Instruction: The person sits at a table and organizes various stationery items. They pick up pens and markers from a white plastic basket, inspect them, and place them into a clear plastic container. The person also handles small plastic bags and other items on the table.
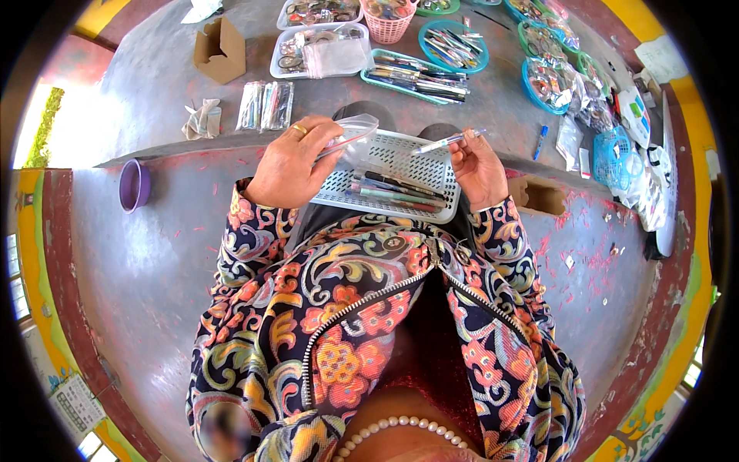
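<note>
My left hand (289, 165), with a ring on one finger, is closed on a clear zip bag (356, 138) with a red line along its opening. In my right hand (479, 171) a slim pale pen (446, 143) is pinched between thumb and fingers, its other end pointing left toward the bag. Under both hands a pale blue perforated basket (369, 206) rests on my lap. Several pens (396, 192), dark, green and reddish, lie inside it. The bag and pen are apart. What is inside the bag I cannot make out.
Beyond the basket, the raised grey ledge (154, 100) holds bagged pens (265, 106), a crumpled cloth (202, 119), a cardboard box (220, 51), a pen tray (416, 77) and several filled baskets. A blue marker (540, 142) lies to the right. A purple tub (134, 186) stands at left.
</note>
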Available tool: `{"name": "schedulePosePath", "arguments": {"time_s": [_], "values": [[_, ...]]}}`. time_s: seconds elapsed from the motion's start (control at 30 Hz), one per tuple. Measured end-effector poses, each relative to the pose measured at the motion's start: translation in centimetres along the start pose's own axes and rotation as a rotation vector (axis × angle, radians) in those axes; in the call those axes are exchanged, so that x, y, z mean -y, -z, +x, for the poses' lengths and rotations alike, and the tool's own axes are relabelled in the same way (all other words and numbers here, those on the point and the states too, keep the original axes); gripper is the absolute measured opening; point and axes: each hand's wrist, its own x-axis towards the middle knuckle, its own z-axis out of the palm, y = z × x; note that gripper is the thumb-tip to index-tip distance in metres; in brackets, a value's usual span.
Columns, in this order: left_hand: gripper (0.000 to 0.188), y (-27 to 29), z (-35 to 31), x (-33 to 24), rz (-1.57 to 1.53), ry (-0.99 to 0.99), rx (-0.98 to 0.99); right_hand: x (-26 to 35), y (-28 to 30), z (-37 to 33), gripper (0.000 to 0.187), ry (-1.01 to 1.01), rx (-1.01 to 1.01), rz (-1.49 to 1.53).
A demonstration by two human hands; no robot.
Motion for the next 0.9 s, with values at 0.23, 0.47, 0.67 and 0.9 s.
{"name": "schedulePosePath", "arguments": {"time_s": [0.23,0.47,0.67,0.9], "values": [[0.028,0.1,-0.1,0.1,-0.038,0.029,0.017,1.3,-4.5,-1.3,0.015,0.199,0.142,-0.252],[0.031,0.0,-0.2,0.3,-0.034,0.009,0.004,2.7,-12.7,-3.0,0.023,0.432,0.369,-0.680],[0.033,0.0,-0.2,0.1,-0.066,0.051,0.016,0.3,-16.0,-2.2,0.038,0.605,0.476,-1.010],[0.031,0.0,-0.1,0.0,-0.066,0.028,-0.024,-1.1,-17.3,-0.8,0.035,0.629,0.599,-1.431]]}}
